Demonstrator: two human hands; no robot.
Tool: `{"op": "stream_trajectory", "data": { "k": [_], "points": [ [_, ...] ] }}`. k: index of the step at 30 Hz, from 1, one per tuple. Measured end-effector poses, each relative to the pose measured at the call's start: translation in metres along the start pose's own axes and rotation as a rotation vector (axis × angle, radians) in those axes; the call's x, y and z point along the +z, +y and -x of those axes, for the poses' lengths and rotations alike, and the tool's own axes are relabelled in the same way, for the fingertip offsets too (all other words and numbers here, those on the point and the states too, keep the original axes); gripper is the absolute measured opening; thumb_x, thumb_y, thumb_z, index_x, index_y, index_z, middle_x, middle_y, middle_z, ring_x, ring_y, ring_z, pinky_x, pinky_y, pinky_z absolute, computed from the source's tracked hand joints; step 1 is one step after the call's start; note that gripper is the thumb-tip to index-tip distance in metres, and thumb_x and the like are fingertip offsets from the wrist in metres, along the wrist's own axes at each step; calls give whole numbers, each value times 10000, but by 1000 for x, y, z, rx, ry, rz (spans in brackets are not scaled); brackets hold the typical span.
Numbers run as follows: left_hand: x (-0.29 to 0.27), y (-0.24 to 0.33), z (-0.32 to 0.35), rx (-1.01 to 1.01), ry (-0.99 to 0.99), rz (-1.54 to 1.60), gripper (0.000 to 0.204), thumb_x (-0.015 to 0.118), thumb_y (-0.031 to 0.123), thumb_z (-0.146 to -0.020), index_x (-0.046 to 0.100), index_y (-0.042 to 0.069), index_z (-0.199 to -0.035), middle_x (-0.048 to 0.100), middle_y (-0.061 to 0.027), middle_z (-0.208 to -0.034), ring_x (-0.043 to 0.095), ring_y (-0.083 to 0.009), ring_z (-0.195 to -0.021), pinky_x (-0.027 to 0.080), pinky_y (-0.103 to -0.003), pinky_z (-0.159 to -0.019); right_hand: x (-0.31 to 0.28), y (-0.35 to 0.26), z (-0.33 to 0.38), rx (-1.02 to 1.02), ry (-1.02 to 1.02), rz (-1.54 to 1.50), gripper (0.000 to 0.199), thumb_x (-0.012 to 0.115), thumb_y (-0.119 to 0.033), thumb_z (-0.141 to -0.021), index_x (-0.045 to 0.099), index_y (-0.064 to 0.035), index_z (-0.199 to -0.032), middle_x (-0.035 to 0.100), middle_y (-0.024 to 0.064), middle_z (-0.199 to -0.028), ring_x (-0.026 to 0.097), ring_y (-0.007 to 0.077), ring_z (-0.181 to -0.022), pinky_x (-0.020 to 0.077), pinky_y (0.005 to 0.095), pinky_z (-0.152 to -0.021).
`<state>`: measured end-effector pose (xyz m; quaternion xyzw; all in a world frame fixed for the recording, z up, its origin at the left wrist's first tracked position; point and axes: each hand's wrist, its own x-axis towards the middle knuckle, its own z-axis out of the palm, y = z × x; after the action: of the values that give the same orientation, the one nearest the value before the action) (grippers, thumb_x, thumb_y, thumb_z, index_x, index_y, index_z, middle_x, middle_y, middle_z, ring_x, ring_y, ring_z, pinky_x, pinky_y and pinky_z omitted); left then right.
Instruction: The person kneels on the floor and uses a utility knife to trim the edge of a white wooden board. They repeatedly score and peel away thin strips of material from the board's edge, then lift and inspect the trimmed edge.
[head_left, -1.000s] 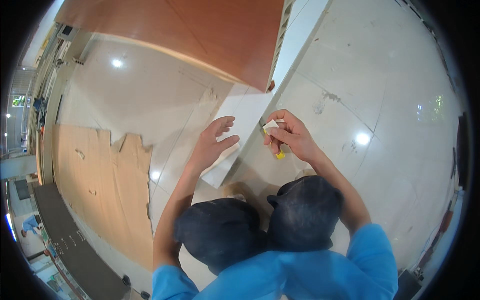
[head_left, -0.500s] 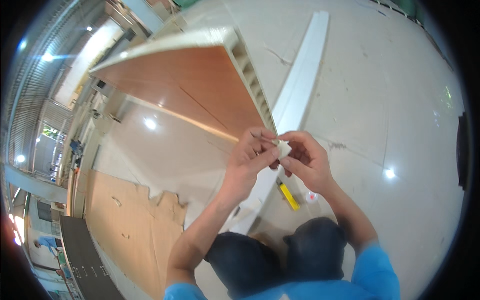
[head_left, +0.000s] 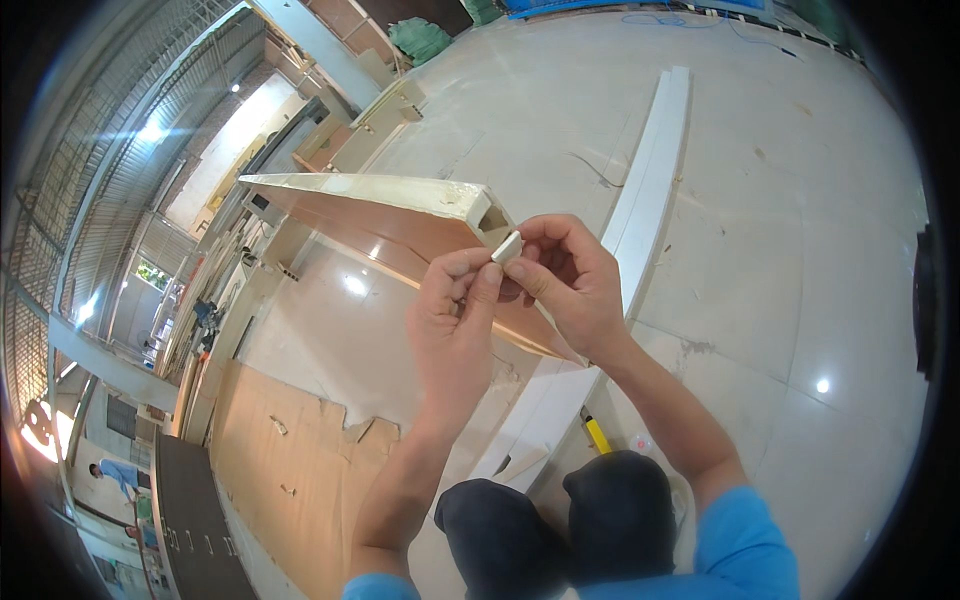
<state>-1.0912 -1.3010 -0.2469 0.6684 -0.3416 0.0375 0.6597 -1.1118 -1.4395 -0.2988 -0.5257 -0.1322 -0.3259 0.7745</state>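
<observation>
A small white piece, too small to name more exactly, is pinched between the fingertips of both hands. My left hand grips its left side with thumb and fingers. From the right, my right hand holds the same piece between thumb and forefinger. Just beyond the hands stands a large brown panel with a pale edge; a hollow shows at its near upper corner. The panel's lower corner meets a long white strip lying on the floor, partly hidden by my hands and right forearm.
A yellow utility knife lies before my knees, beside a small round clear item with a red centre. Torn brown cardboard covers floor at the left, near a dark panel with handles. A co-worker in blue is far left.
The view has tilted up, showing more of the far floor. Both hands now appear higher and further left in the picture, and the white piece is turned narrower side on, still held by both.
</observation>
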Motion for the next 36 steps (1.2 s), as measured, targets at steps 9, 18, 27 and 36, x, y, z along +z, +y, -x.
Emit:
{"op": "stream_trajectory", "data": {
  "k": [9,18,27,36],
  "points": [
    [-6,5,-9,-2,31,-75,208,567,47,-1070,652,-67,-1223,749,-132,-1052,727,-173,-927,602,-332,-887,10,3,-16,-318,73,355,336,764,-8,-926,668,4,-1248,653,68,-1017,688,120,-832,579,256,-724],
    [-32,6,-18,89,146,-103,177,579,16,-1056,672,-54,-1189,736,-127,-1005,723,-151,-937,610,-284,-828,28,21,-24,-389,256,385,373,822,-27,-887,714,4,-1243,662,78,-1031,681,124,-828,568,250,-706],
    [-39,-13,-17,70,183,-53,170,581,20,-1055,675,-48,-1179,733,-121,-1001,713,-142,-906,612,-287,-813,36,39,-23,-543,339,486,432,826,-94,-905,703,5,-1307,658,89,-1041,653,122,-810,520,254,-630],
    [-44,-1,-36,293,180,-327,173,646,73,-1022,695,-25,-1155,725,-91,-1085,667,-169,-1004,531,-320,-893,46,44,-20,-462,389,317,399,799,-68,-934,705,-5,-1317,662,51,-1036,615,81,-833,489,232,-650]
  ]
}}
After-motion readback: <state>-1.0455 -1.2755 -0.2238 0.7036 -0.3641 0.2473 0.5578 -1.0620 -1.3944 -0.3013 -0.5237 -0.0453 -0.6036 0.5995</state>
